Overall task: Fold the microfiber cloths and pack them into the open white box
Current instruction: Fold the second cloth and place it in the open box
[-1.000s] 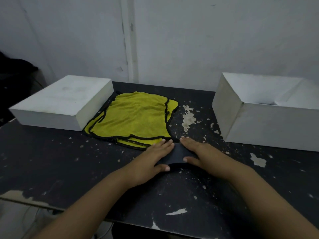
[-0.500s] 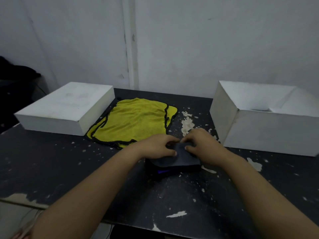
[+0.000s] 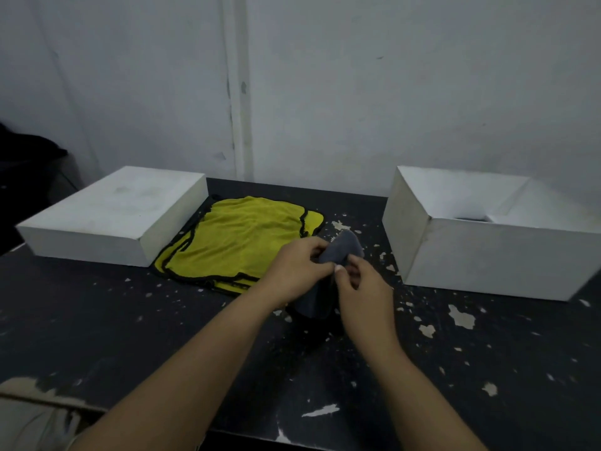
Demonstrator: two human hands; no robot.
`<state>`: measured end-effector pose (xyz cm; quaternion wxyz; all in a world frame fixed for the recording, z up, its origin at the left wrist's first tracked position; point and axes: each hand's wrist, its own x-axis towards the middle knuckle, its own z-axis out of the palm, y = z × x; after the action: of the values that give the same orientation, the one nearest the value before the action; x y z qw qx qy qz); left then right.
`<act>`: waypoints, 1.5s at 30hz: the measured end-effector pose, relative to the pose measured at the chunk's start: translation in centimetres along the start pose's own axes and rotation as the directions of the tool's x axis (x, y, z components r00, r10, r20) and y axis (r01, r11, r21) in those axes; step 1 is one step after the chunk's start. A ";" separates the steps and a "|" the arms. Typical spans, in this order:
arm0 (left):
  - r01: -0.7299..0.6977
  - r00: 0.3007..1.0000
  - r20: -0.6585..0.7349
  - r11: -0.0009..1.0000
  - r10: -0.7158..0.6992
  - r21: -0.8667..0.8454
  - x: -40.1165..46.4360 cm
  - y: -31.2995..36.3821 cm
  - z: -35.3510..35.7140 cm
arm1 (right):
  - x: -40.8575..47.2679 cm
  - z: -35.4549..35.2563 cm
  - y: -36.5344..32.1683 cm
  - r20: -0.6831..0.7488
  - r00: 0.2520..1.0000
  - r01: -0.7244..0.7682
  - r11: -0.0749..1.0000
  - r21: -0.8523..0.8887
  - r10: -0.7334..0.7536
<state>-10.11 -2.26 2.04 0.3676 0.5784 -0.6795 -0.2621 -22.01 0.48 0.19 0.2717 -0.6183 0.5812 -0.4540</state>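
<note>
A folded dark grey cloth (image 3: 345, 248) is lifted off the black table (image 3: 97, 320), its lower part hanging between my hands. My left hand (image 3: 297, 268) grips its left side with curled fingers. My right hand (image 3: 361, 288) pinches its lower right edge with thumb and fingers. A stack of yellow cloths with black edging (image 3: 240, 239) lies flat behind my left hand. The open white box (image 3: 487, 255) stands at the right, something dark showing at its bottom.
A closed white box (image 3: 113, 216) sits at the left, touching the yellow stack. A white wall (image 3: 325, 92) rises right behind the table. Dark objects sit off the table's far left. The table's paint is chipped in many spots.
The grey cloth lay flat under both palms a second ago; both hands then took hold of it and have raised it off the table, slightly toward the right.
</note>
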 end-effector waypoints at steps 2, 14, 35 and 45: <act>-0.012 1.000 0.026 0.999 0.013 -0.049 -0.5 0.6 0.0 | 0.3 -0.2 -0.5 0.014 0.998 -0.058 0.995 0.077 0.057; -0.042 0.985 -0.173 0.930 -0.024 -0.365 0.9 2.5 -0.6 | 3.2 -4.6 -2.3 0.083 0.985 -0.172 0.865 0.471 0.151; 0.105 0.990 0.135 0.802 -0.030 -0.588 14.2 13.9 1.0 | 17.5 -18.0 -4.9 0.215 0.966 -0.159 0.985 0.071 0.140; 0.236 0.959 0.239 0.893 -0.151 -0.383 23.0 16.6 6.9 | 26.4 -22.8 0.8 0.355 0.857 -0.400 0.916 0.005 0.373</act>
<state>-26.92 -22.06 15.45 0.3807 0.5242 -0.5825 -0.4909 -44.70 -20.76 16.02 0.4794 -0.5480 0.6181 -0.2965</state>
